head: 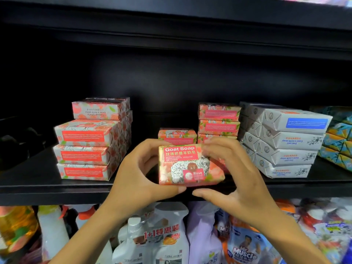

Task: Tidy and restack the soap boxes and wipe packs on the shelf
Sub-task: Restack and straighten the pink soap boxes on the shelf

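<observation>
"Goat Soap", "Rose" on held box (188,164)

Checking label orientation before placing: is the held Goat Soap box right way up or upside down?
Right way up: the Goat Soap box, gripped by left hand and right hand, reads upright, title on top.

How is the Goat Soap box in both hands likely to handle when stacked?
The Goat Soap box is probably stiff: its edges look square between left hand and right hand. Its glossy wrap may slip. Flat faces should stack, not roll.
</observation>
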`<action>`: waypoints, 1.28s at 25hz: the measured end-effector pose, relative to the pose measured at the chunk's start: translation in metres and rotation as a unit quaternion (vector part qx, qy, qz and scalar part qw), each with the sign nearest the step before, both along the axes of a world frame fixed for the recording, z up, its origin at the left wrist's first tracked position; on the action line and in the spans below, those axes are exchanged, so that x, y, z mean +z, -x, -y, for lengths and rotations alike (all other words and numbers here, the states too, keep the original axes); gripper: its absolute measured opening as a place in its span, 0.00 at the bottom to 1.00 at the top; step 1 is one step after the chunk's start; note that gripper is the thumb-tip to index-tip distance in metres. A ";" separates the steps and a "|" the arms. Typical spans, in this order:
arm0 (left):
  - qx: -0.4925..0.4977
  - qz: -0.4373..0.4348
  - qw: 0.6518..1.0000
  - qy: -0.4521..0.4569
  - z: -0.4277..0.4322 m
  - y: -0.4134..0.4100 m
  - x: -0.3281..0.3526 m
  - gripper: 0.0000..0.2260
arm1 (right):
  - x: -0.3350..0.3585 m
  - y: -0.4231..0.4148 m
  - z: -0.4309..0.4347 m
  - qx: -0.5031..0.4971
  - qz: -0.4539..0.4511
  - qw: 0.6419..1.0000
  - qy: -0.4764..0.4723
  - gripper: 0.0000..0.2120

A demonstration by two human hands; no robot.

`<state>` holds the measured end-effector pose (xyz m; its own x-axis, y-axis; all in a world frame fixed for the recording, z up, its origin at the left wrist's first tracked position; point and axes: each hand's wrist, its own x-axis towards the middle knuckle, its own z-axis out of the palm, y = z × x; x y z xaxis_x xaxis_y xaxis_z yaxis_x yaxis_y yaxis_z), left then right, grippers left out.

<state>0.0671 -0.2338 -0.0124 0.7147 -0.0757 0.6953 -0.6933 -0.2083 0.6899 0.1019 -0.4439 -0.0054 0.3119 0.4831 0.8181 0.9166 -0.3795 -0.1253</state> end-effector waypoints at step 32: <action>0.231 -0.033 0.916 -0.325 -0.017 -0.016 -0.019 0.19 | 0.003 -0.047 0.025 -0.203 -0.017 0.979 -0.009 0.13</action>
<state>0.0828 -0.2171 -0.0311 0.8138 -0.1369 0.5648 -0.3882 -0.8513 0.3530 0.1494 -0.4694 -0.0020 0.5017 0.3000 0.8114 0.6863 -0.7090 -0.1621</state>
